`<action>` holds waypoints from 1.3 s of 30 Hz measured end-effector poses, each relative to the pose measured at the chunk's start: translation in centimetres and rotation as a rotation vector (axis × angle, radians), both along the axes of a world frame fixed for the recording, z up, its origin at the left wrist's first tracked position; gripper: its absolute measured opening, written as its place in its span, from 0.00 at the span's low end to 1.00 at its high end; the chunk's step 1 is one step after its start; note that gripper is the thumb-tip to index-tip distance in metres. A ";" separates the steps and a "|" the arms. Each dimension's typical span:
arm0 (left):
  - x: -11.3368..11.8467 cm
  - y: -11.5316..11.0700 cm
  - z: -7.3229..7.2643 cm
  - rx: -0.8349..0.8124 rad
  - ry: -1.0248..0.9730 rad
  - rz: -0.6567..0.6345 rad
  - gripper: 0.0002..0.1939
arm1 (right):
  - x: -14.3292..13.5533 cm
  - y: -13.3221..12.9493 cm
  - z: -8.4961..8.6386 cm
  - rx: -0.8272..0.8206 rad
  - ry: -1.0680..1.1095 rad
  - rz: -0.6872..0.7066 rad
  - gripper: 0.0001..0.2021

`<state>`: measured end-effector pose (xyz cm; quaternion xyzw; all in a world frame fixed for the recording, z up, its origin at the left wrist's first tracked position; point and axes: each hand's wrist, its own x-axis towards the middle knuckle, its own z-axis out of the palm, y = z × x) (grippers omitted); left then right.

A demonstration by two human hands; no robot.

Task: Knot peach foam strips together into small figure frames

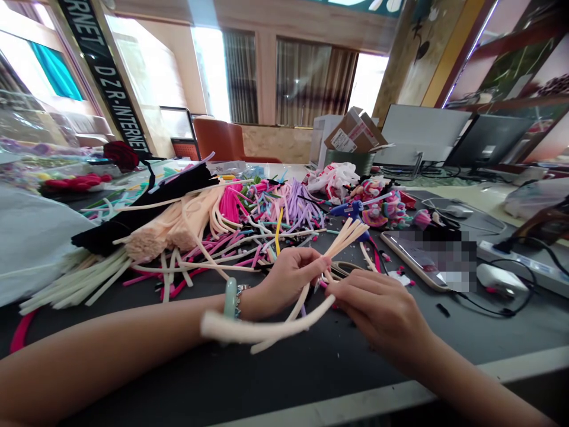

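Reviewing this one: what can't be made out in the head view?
- Head view: the right hand's exact grip on the cream stems, hidden by the hand itself.
- Head view: the nearest stem's surface detail, blurred.
- Head view: part of the phone, covered by a pixelated block.
- Head view: the white sheeting's full extent, cut off by the left edge.

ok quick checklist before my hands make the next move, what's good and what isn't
1. Left hand grip on the cream stems: ok, fingers closed around them.
2. Right hand grip: ok, fingertips pinch the stems close beside the left hand.
3. Stems all lined up: not ok, two long ones trail out to the left below the hands.
4. Scissors clear of the fingers: cannot tell, handles show just behind them, the rest is mostly hidden.
5. Blue glue gun cold: cannot tell.
6. Phone clear of the stems: ok, apart on the right.
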<state>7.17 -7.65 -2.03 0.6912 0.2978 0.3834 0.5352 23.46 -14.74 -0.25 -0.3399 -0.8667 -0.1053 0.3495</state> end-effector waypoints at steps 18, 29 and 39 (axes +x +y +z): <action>-0.1 0.2 0.3 -0.007 -0.010 -0.033 0.17 | -0.1 -0.4 0.5 0.013 -0.031 -0.030 0.10; 0.2 -0.3 1.5 -0.179 -0.117 -0.098 0.12 | -0.2 -0.7 0.8 -0.083 0.049 -0.045 0.09; 0.1 -0.6 1.3 -0.177 -0.104 -0.115 0.13 | -0.2 -1.0 0.5 -0.088 0.051 -0.043 0.08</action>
